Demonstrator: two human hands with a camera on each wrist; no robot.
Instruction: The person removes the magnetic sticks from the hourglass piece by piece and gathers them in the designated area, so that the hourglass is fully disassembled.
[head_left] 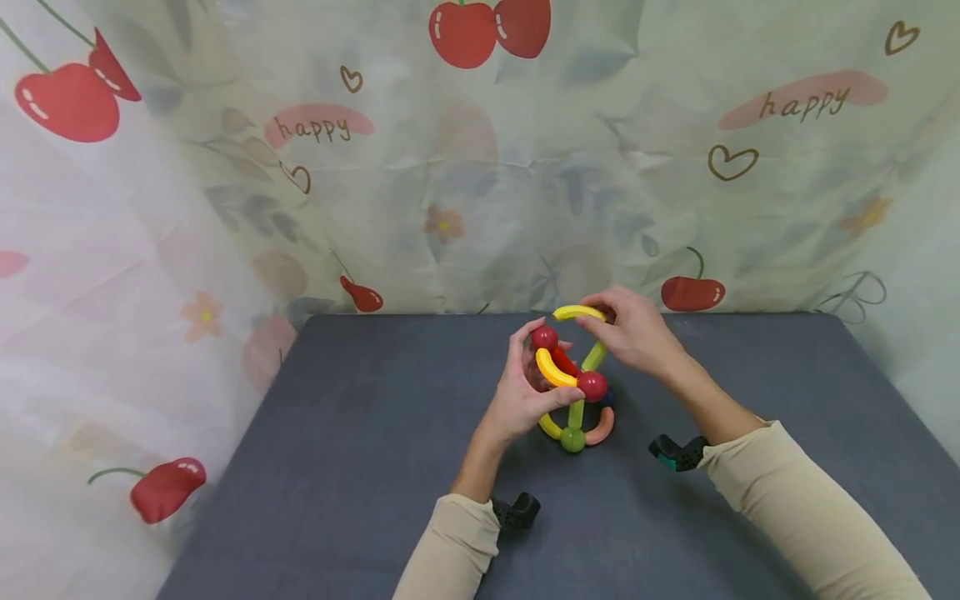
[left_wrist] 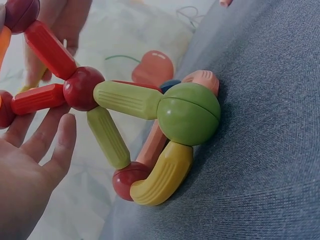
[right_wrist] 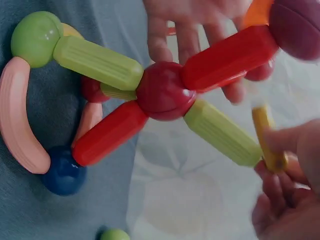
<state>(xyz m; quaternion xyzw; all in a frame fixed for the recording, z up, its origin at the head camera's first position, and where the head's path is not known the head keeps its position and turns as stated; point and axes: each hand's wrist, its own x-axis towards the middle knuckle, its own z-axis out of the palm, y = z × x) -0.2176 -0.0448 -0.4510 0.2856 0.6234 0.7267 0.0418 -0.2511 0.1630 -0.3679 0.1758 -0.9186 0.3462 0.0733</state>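
A magnetic stick-and-ball structure stands on the table, with a green ball (head_left: 572, 440), blue ball (right_wrist: 65, 171) and curved sticks forming its base. Above the base, a central red ball (right_wrist: 166, 91) joins red and light green sticks. My left hand (head_left: 517, 402) grips the upper part, its thumb at the front red ball (head_left: 592, 386) and fingers by another red ball (head_left: 544, 337); an orange-yellow curved stick (head_left: 555, 369) spans between these. My right hand (head_left: 633, 329) pinches a yellow curved stick (head_left: 576, 312), fingertips right at the free end of a light green stick (right_wrist: 222, 132).
The structure stands toward the far side of a dark grey table (head_left: 390, 433). A patterned cloth (head_left: 525, 200) hangs behind the table. Another green ball (right_wrist: 115, 235) shows at the lower edge of the right wrist view. Black wrist cameras (head_left: 517, 510) sit below both hands.
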